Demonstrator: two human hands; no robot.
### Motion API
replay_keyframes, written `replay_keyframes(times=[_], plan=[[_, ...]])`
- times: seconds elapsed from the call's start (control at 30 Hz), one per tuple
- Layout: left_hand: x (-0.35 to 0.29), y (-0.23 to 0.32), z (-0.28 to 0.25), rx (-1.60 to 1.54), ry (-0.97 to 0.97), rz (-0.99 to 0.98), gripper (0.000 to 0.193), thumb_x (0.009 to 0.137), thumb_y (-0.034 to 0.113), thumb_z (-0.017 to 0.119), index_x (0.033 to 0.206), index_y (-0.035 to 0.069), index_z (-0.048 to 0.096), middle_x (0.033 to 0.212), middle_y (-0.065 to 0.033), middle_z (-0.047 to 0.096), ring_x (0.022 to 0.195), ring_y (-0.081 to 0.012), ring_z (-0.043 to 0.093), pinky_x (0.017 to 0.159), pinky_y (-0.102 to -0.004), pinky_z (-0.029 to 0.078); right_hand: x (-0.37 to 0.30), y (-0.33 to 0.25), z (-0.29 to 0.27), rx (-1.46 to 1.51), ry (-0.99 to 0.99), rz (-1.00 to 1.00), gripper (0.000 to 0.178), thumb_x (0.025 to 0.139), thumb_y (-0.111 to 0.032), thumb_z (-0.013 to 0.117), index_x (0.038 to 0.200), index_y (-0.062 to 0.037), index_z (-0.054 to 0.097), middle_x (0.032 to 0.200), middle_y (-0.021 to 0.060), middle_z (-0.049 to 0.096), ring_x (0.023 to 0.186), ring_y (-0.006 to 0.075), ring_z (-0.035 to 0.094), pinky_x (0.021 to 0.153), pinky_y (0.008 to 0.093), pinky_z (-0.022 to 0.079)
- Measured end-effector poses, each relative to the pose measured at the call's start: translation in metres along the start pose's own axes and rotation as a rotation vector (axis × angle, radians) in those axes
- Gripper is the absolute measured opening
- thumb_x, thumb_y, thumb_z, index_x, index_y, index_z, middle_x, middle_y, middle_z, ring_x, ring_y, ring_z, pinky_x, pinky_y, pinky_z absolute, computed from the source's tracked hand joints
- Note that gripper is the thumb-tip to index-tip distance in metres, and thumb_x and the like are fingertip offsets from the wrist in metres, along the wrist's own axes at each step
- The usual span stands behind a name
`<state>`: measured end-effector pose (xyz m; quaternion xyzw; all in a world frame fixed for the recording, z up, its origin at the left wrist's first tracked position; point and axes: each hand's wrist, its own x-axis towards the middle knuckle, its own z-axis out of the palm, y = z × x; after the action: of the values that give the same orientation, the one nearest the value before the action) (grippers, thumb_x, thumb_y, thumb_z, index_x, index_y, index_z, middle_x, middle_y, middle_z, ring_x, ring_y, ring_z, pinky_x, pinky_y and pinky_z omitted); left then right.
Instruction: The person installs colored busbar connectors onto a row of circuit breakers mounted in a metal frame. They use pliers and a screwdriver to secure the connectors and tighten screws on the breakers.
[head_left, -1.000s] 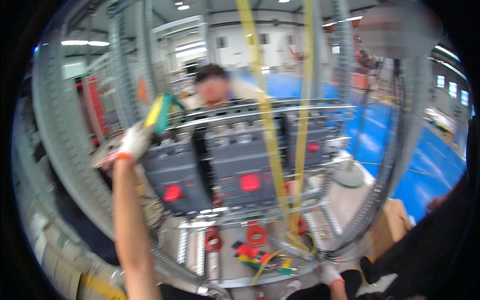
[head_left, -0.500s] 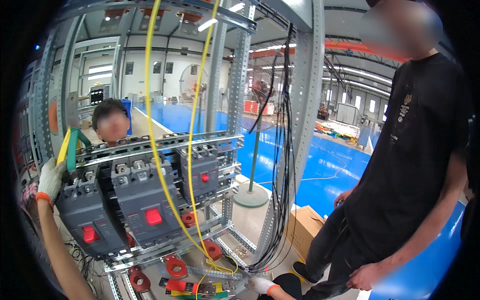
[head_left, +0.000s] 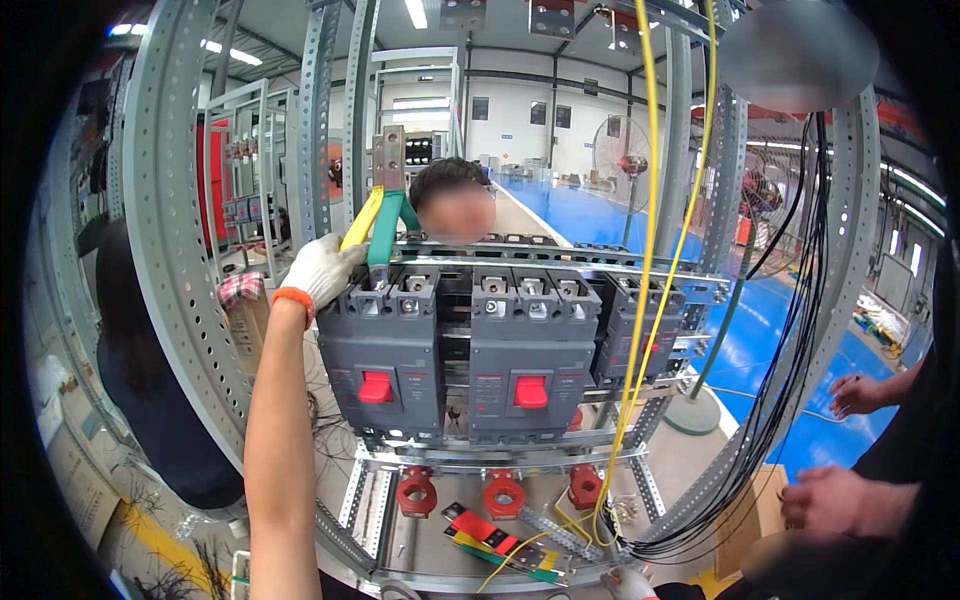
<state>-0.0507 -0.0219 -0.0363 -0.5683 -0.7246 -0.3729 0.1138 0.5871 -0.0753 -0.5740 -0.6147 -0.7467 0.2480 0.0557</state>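
Observation:
My left hand, in a white glove with an orange cuff, is closed around the lower end of a yellow-sleeved busbar at the top left corner of the left circuit breaker. Beside it, a green-sleeved busbar runs down to that breaker's terminals; bare metal tops rise above both sleeves. A middle breaker and a smaller right breaker sit on the same rails. My right hand, also gloved, is low by the frame's bottom rail, partly cut off; its fingers are unclear.
Red ring-shaped parts line the lower rail, with sleeved busbars below. Yellow wires and black cables hang in front. One person is behind the breakers; another person's hands are at right. A perforated post stands left.
My view has swung left, so the breakers now appear more central and face-on. My left hand remains at the busbars. The hands of the person at right are now raised and apart.

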Motion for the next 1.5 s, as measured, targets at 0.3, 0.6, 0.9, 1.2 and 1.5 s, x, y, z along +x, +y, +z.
replay_keyframes(times=[0.3,0.6,0.9,1.2,1.5], plan=[[0.014,0.060,-0.014,0.190,0.377,-0.062,0.052,0.093,0.044,0.065,0.100,-0.007,0.063,0.099,-0.0330,0.069,0.099,-0.0467,0.068,0.090,-0.0497,0.053,-0.003,-0.029,-0.014,0.157,-0.061,0.065,0.046,0.094,-0.047,0.061,0.098,-0.0026,0.073,0.101,0.0279,0.070,0.098,0.0461,0.067,0.085,0.0532,0.052],[0.086,0.084,0.020,0.122,0.277,-0.143,0.056,0.082,0.048,0.075,0.105,-0.003,0.075,0.109,-0.0270,0.073,0.107,-0.0397,0.070,0.094,-0.0432,0.055,0.009,0.022,0.030,0.075,0.300,-0.299,0.029,0.095,-0.029,0.060,0.097,-0.0022,0.070,0.086,0.0219,0.069,0.084,0.0417,0.066,0.077,0.0500,0.053],[0.097,0.077,0.028,-0.022,0.313,-0.110,0.049,0.080,0.046,0.071,0.103,0.003,0.078,0.101,-0.0241,0.074,0.100,-0.0385,0.072,0.090,-0.0419,0.056,-0.002,0.023,0.021,0.040,0.173,-0.251,0.019,0.095,-0.017,0.057,0.095,-0.0024,0.069,0.087,0.0214,0.066,0.077,0.0429,0.063,0.076,0.0530,0.051],[0.094,0.078,0.033,-0.240,0.283,-0.130,0.034,0.084,0.031,0.073,0.097,0.000,0.077,0.079,-0.0148,0.075,0.064,-0.0215,0.073,0.067,-0.0344,0.059,-0.003,0.007,0.013,-0.009,0.145,-0.302,0.016,0.096,-0.015,0.057,0.086,-0.0045,0.062,0.080,0.0174,0.062,0.070,0.0399,0.061,0.061,0.0517,0.049],[0.095,0.081,0.032,-0.059,0.322,-0.129,0.031,0.087,0.028,0.072,0.095,-0.002,0.076,0.073,-0.0113,0.072,0.062,-0.0182,0.069,0.063,-0.0329,0.057,0.001,0.020,0.028,-0.033,0.141,-0.250,0.027,0.097,-0.028,0.057,0.103,-0.0038,0.067,0.096,0.0242,0.067,0.089,0.0431,0.065,0.075,0.0520,0.051]])
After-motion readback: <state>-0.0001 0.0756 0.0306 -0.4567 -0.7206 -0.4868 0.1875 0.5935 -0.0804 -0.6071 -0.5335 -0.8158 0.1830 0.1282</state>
